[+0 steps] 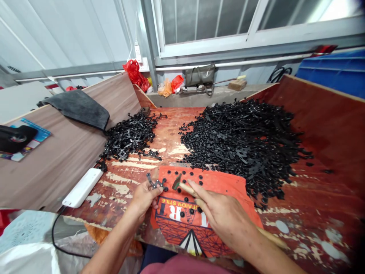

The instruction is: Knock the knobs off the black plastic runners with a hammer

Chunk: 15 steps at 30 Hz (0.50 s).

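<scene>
Between the fingers and thumb of my left hand is a small dark part with several arms and round ends. Its right end lies at the left edge of an orange-red printed cloth. My right hand is wrapped round the wooden handle of a small hammer. The dark hammer head hangs just over the cloth, a little right of the held part. Several small black round pieces lie scattered on the cloth between and around my hands.
A large heap of black parts covers the table's right side, and a smaller pile lies at left. A white power bank-like box with a black cable sits at the left edge. Wooden boards border the worn red tabletop.
</scene>
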{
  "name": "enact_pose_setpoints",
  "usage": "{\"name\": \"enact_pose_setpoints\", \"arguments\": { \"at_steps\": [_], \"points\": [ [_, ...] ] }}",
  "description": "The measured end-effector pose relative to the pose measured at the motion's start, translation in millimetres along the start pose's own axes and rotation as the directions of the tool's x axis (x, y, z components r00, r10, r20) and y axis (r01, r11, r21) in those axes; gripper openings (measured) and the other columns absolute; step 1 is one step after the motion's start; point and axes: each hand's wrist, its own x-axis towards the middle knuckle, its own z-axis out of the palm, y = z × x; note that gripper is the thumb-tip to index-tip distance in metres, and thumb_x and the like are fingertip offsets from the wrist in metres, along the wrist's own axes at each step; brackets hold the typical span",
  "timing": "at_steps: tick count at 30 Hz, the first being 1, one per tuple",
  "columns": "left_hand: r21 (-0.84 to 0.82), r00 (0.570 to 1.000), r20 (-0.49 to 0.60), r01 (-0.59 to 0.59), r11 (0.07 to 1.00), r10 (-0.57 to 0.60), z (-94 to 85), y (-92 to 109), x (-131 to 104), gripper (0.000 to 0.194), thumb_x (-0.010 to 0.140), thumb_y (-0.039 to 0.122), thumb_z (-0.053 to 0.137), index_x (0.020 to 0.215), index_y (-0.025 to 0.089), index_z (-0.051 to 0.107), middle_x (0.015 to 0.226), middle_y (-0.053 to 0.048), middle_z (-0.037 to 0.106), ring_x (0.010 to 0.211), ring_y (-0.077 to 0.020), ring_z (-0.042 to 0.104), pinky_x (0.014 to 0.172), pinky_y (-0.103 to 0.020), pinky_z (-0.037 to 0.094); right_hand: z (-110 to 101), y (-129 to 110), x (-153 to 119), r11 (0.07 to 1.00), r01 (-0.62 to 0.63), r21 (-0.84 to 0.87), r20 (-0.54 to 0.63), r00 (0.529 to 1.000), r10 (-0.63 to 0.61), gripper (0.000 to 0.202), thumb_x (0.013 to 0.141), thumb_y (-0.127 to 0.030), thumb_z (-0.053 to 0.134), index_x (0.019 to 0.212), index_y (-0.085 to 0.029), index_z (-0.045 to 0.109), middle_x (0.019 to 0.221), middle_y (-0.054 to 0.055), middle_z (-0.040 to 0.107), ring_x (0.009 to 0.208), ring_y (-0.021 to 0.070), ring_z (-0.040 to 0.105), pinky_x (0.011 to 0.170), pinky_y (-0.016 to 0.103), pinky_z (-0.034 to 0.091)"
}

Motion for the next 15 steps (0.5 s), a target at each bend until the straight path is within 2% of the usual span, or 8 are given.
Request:
{"name": "enact_pose_setpoints", "arguments": {
  "at_steps": [5, 9, 11, 13, 15],
  "points": [
    [-0.016, 0.99, 0.059, 0.13, 0.991, -0.129, -9.9, 2.2, 6.7, 0.029, 0.061, 0.034, 0.079, 0.065, 0.017, 0.056, 0.038, 0.008, 0.049, 0.03, -0.0066, 0.041, 0.033, -0.018, 0.04, 9.9, -9.9, 11.3, 0.997, 0.019, -0.075, -0.037, 0.999, -0.022, 0.055, 0.098, -0.021, 0.044, 0.151, -0.033, 0.036, 0.098, 0.003, 0.078, 0.081, 0.0198, 0.073, 0.072, 0.028, 0.056],
    [-0.037, 0.973, 0.133, 0.196, 0.98, -0.189, -14.5, 0.8, 9.3, 0.033, 0.06, 0.037, 0.081, 0.061, 0.016, 0.055, 0.037, 0.006, 0.051, 0.03, -0.0067, 0.044, 0.036, -0.017, 0.042, 23.0, -17.5, 26.7, 0.968, 0.022, -0.25, 0.129, 0.992, 0.01, 0.056, 0.094, -0.016, 0.046, 0.149, -0.028, 0.042, 0.081, 0.005, 0.076, 0.066, 0.0216, 0.071, 0.056, 0.027, 0.05],
    [-0.053, 0.967, 0.169, 0.201, 0.978, -0.19, -16.9, 0.1, 9.1, 0.035, 0.059, 0.037, 0.083, 0.062, 0.015, 0.056, 0.038, 0.005, 0.052, 0.031, -0.007, 0.046, 0.036, -0.017, 0.042, 22.8, -18.3, 30.9, 0.957, 0.021, -0.289, 0.176, 0.984, 0.031, 0.056, 0.093, -0.015, 0.048, 0.147, -0.03, 0.044, 0.08, 0.005, 0.076, 0.065, 0.0212, 0.07, 0.055, 0.026, 0.048],
    [-0.096, 0.971, 0.171, 0.187, 0.978, -0.169, -18.7, 2.5, 7.3, 0.035, 0.059, 0.037, 0.084, 0.063, 0.015, 0.057, 0.038, 0.005, 0.052, 0.031, -0.007, 0.046, 0.036, -0.017, 0.042, 15.9, -16.5, 30.9, 0.974, 0.007, -0.226, 0.146, 0.989, 0.027, 0.055, 0.096, -0.019, 0.047, 0.148, -0.032, 0.041, 0.088, 0.005, 0.076, 0.072, 0.0208, 0.071, 0.06, 0.026, 0.049],
    [-0.194, 0.983, 0.133, 0.147, 0.97, -0.122, -18.0, 9.7, 3.1, 0.033, 0.059, 0.033, 0.086, 0.066, 0.014, 0.059, 0.041, 0.006, 0.053, 0.035, -0.0069, 0.048, 0.041, -0.018, 0.046, 6.2, -13.4, 28.6, 0.997, -0.028, -0.071, 0.046, 0.998, 0.031, 0.052, 0.099, -0.022, 0.042, 0.15, -0.033, 0.037, 0.097, 0.005, 0.076, 0.079, 0.021, 0.071, 0.069, 0.029, 0.051]
  ]
}}
